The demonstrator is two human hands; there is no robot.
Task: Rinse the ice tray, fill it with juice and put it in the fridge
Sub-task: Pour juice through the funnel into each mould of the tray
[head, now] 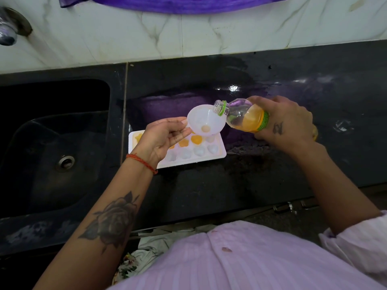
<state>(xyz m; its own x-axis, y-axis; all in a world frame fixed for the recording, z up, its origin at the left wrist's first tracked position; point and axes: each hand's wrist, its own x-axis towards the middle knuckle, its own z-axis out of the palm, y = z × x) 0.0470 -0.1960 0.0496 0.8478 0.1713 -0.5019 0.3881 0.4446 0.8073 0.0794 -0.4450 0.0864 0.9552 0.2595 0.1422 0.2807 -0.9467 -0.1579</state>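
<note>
Home kitchen: polished black stone countertop (272, 174), sunken black sink (52, 153), white marble-patterned wall tiles (125, 38), chrome tap (8, 32).

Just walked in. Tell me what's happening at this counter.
A person is filling an ice tray with juice on the dark counter beside the sink. The left hand holds a white funnel over the tray, and the right hand tips an open juice bottle toward it. Several back-row cells hold orange juice; the front row looks unfilled.
</note>
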